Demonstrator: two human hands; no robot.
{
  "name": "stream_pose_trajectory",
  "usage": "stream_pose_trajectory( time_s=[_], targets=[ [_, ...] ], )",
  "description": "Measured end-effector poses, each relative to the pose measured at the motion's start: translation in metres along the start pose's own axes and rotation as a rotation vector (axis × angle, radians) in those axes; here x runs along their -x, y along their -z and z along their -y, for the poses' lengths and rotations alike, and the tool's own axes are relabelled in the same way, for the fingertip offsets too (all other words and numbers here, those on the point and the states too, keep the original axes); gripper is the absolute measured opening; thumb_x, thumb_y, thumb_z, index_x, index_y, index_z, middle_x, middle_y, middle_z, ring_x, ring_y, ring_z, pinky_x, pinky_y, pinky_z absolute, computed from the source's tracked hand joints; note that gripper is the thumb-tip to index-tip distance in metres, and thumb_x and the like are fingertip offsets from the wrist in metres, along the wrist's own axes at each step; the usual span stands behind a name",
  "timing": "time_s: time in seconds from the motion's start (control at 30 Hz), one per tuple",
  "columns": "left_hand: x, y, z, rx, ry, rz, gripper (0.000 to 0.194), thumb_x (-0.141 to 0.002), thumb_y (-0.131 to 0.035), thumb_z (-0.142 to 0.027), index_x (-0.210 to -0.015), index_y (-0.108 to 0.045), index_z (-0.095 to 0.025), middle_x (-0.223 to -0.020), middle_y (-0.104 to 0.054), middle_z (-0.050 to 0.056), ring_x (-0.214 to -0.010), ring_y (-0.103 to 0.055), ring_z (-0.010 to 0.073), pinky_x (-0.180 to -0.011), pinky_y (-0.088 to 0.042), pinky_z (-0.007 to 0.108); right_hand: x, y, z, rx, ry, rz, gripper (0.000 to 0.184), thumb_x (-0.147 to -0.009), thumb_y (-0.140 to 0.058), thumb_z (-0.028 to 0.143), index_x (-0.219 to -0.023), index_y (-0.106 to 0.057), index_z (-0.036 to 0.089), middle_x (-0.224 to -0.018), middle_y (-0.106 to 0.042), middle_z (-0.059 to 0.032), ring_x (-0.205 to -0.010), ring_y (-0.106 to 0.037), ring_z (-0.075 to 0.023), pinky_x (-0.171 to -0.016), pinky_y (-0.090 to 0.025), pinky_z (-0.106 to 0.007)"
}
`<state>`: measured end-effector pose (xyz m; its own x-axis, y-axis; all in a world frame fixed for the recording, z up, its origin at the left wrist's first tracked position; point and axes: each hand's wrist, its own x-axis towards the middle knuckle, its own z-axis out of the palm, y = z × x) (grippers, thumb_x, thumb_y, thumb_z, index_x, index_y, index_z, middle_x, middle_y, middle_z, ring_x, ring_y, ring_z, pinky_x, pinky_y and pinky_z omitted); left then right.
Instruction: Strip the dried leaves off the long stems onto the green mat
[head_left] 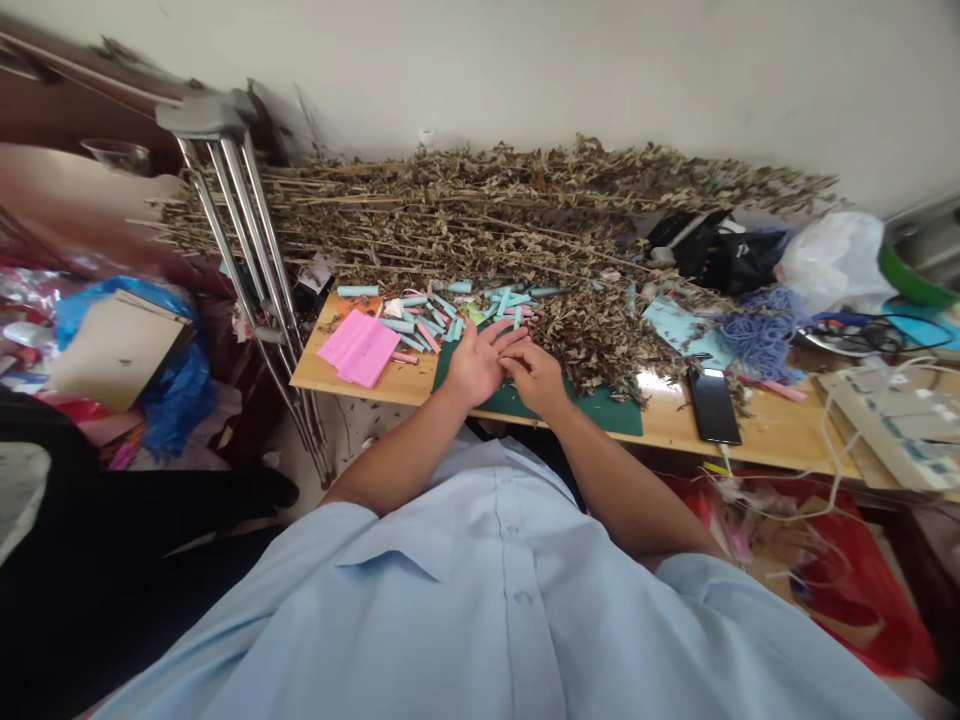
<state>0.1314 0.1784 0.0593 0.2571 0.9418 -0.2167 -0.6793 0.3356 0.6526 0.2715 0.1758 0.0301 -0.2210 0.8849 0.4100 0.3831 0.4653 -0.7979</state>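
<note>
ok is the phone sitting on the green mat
No, the black smartphone lies on the bare wooden table, just off to the right of the green cutting mat.

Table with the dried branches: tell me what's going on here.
A person has both hands together over a green cutting mat on a wooden table. The left hand lies open, and the right hand curls against its fingers; anything between them is too small to tell. Light-blue paper strips lie scattered beyond the hands, pink paper sheets lie to their left, and dried leafy branches are heaped behind.
</note>
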Motion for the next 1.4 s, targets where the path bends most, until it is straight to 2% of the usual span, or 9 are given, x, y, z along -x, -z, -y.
stream_pose_trajectory(
  time_s=[0.1,0.17,0.3,0.4,0.6,0.83,1.03,1.23,1.4],
  targets=[
    [-0.007,0.021,-0.007,-0.175,-0.153,-0.101,0.069,-0.097,-0.022,-0.066,-0.12,-0.062,-0.016,-0.123,-0.068,0.015,-0.12,-0.063,0.0275,-0.103,-0.047,0.045,-0.001,0.005,-0.01,0.069,-0.089,-0.005,0.016,-0.09,-0.06,0.033,-0.087,-0.07,0.02,-0.082,-0.068,-0.004,-0.076,-0.061,-0.0187,-0.076,-0.051,-0.033],
    [-0.01,0.04,-0.012,-0.315,-0.259,-0.196,0.061,-0.099,-0.025,-0.061,-0.116,-0.063,-0.016,-0.117,-0.07,0.014,-0.11,-0.067,0.0245,-0.099,-0.049,0.042,-0.005,0.008,-0.017,0.115,-0.11,-0.019,0.018,-0.089,-0.061,0.034,-0.085,-0.07,0.02,-0.08,-0.067,-0.0039,-0.076,-0.061,-0.0192,-0.076,-0.05,-0.033],
    [-0.005,0.076,-0.014,-0.614,-0.437,-0.344,0.044,-0.097,-0.043,-0.054,-0.104,-0.067,-0.018,-0.1,-0.073,0.009,-0.091,-0.07,0.0206,-0.084,-0.053,0.036,-0.015,0.007,-0.026,0.12,-0.076,0.05,0.018,-0.09,-0.059,0.032,-0.091,-0.074,0.021,-0.083,-0.07,-0.0039,-0.081,-0.064,-0.0196,-0.081,-0.05,-0.034],
    [0.007,0.09,-0.006,-0.794,-0.513,-0.413,0.038,-0.096,-0.049,-0.05,-0.098,-0.069,-0.018,-0.09,-0.073,0.006,-0.081,-0.068,0.019,-0.077,-0.053,0.033,-0.024,0.0,-0.029,0.096,-0.022,0.121,0.019,-0.091,-0.058,0.027,-0.093,-0.076,0.023,-0.086,-0.073,-0.004,-0.083,-0.066,-0.0194,-0.083,-0.051,-0.033],
    [0.02,0.096,0.011,-0.912,-0.556,-0.403,0.033,-0.096,-0.049,-0.044,-0.098,-0.07,-0.018,-0.09,-0.072,0.006,-0.08,-0.067,0.0176,-0.078,-0.053,0.032,-0.034,-0.019,-0.034,0.186,0.022,0.261,0.015,-0.086,-0.065,0.027,-0.092,-0.078,0.025,-0.091,-0.075,-0.0037,-0.086,-0.066,-0.0209,-0.082,-0.051,-0.034],
    [0.018,0.1,0.011,-0.893,-0.509,-0.409,0.031,-0.095,-0.05,-0.043,-0.102,-0.069,-0.02,-0.092,-0.072,0.005,-0.083,-0.067,0.0176,-0.081,-0.053,0.031,-0.033,-0.027,-0.037,0.196,0.015,0.31,0.02,-0.084,-0.064,0.026,-0.1,-0.076,0.024,-0.096,-0.075,-0.0044,-0.086,-0.067,-0.0222,-0.082,-0.052,-0.036],
    [0.021,0.096,0.01,-0.885,-0.465,-0.427,0.031,-0.094,-0.05,-0.042,-0.102,-0.07,-0.019,-0.095,-0.072,0.006,-0.084,-0.067,0.0188,-0.083,-0.052,0.033,-0.02,-0.004,-0.042,0.214,-0.034,0.166,0.019,-0.087,-0.058,0.024,-0.096,-0.075,0.022,-0.097,-0.075,-0.0055,-0.089,-0.067,-0.0226,-0.086,-0.052,-0.038],
    [0.021,0.096,0.011,-0.941,-0.442,-0.436,0.027,-0.094,-0.05,-0.035,-0.105,-0.069,-0.019,-0.097,-0.072,0.007,-0.085,-0.066,0.0188,-0.087,-0.051,0.035,0.014,0.026,-0.054,0.279,-0.133,0.086,0.019,-0.087,-0.058,0.027,-0.094,-0.074,0.021,-0.093,-0.074,-0.0062,-0.081,-0.066,-0.022,-0.081,-0.052,-0.037],
    [0.016,0.099,0.013,-1.172,-0.445,-0.434,0.024,-0.088,-0.059,-0.028,-0.109,-0.067,-0.019,-0.1,-0.069,0.008,-0.089,-0.064,0.0204,-0.091,-0.05,0.037,0.036,0.038,-0.056,0.304,-0.173,0.055,0.019,-0.087,-0.057,0.028,-0.093,-0.073,0.021,-0.093,-0.073,-0.0071,-0.082,-0.065,-0.0225,-0.081,-0.052,-0.038]
  ],
)
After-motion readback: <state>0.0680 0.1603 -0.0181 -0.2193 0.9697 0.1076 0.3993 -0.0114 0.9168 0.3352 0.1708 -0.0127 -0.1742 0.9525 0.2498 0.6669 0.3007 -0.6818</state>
